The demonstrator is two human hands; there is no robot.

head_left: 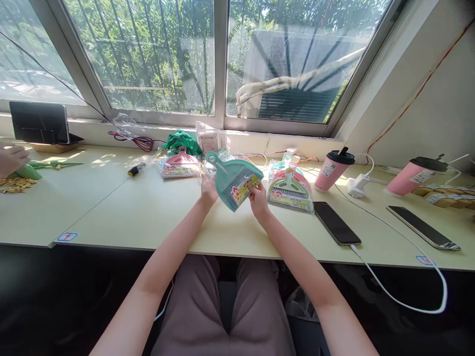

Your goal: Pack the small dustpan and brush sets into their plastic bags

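A mint-green mini dustpan and brush set [229, 179] is held up above the table, tilted with its handle to the upper left. A yellow printed label lies across the grey bristles. My right hand [259, 200] grips its right corner, thumb over the label. Around the left edge is my left hand [209, 191], its fingers partly hidden behind the dustpan. To the right lies a stack of bagged dustpan sets [290, 192], pink and green. Another bagged pink dustpan set [181, 164] lies to the left.
A green plastic bag [183, 143] and a clear bag [210, 138] lie by the window. At right are pink cups [334, 170], a charging phone [337, 223], another phone [423, 227] and an adapter [358, 186]. A screwdriver [136, 169] and another person's hand [13, 157] are left.
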